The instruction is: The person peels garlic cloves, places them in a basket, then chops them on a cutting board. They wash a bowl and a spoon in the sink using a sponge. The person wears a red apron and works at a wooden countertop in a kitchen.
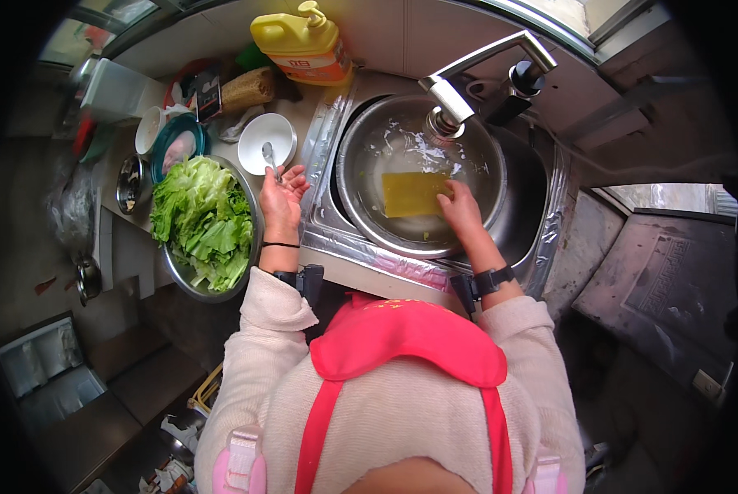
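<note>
A flat, rectangular yellow-green sheet [410, 196], perhaps a cloth, lies in the water of a large round metal basin [354, 216]. My right hand [461, 211] is over the basin with curled fingers at the sheet's right end, seemingly gripping it. To the left, my left hand [282, 202] is turned palm up with its fingers apart. Just beyond it stands a white bowl [255, 148]. A metal spoon [268, 153] rests in the bowl, its handle reaching close to my left fingers. White foam or glare streaks the water.
The basin sits in a steel sink [527, 185] under a faucet [451, 99]. Chopped leafy greens [204, 218] fill a metal bowl at left. Behind are a yellow pump jug [303, 49], a teal bowl [165, 140] and a small dark-filled metal bowl [130, 183].
</note>
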`<state>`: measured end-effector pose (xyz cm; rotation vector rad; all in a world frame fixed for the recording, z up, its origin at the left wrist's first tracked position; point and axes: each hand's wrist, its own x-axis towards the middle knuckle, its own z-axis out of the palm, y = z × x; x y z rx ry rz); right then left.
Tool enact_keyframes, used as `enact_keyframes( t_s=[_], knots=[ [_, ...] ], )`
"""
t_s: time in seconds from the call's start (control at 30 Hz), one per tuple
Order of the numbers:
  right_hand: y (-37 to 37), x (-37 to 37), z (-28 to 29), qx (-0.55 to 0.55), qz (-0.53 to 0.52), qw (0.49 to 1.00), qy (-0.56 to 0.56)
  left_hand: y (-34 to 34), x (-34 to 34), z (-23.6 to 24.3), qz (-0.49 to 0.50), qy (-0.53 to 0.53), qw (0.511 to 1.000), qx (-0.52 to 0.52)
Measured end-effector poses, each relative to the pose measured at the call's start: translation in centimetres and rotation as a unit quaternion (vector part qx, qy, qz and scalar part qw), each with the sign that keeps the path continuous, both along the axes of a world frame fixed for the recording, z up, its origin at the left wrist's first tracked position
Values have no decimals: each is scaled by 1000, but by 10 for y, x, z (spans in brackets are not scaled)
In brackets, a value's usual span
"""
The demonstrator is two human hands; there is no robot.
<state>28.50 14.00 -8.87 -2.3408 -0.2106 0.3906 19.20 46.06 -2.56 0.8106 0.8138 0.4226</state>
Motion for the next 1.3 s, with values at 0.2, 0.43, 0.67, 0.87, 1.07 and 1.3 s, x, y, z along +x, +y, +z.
enact_keyframes(
  t_s=[0.2,0.43,0.67,0.87,1.07,1.3],
  knots=[
    [13,9,-13,-137,-119,981,73,-55,-14,-8,-75,21,995,-65],
    [21,29,-42,-89,-30,953,289,-118,32,-36,-366,98,918,115],
    [22,26,-19,-309,90,939,120,-131,42,-53,-379,110,901,180],
    [3,28,18,43,-39,989,139,-127,44,-60,-377,118,898,193],
    [-12,22,67,431,-105,852,277,-139,54,-51,-330,65,910,242],
    [-7,15,75,536,-150,773,303,-157,60,-18,-365,65,909,-190]
  ],
)
